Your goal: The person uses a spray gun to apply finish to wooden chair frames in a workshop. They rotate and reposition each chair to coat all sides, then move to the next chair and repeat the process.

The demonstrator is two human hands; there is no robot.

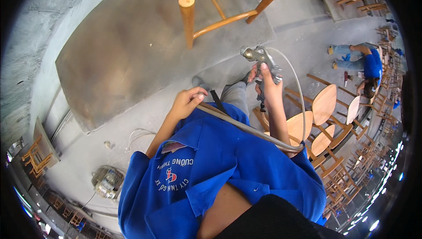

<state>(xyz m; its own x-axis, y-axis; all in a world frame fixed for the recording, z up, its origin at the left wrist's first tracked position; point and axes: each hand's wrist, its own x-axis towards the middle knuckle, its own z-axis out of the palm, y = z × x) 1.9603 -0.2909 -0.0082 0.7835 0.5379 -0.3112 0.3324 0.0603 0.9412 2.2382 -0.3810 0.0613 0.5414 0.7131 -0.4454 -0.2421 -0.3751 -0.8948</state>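
My right hand [273, 88] is wrapped around the grip of a metal spray gun [263, 58], raised in front of my body with its nozzle toward the upper left. A thin pale tube [293, 70] loops from the gun down along my right forearm. At my waist, the curled fingers of my left hand [188, 102] close on a thicker beige hose [246, 125], which crosses my front to my right arm. Beyond both hands, an unfinished-looking wooden chair frame [224, 20] stands on a stained grey board [127, 59]; its upper part is cut off by the picture's edge.
Wooden chairs with rounded light panels [324, 103] crowd close on my right. Farther right a person in a blue shirt [372, 65] bends over near more chairs. At the lower left a round, grimy machine [107, 182] sits on the floor. A grey wall [35, 59] rises at far left.
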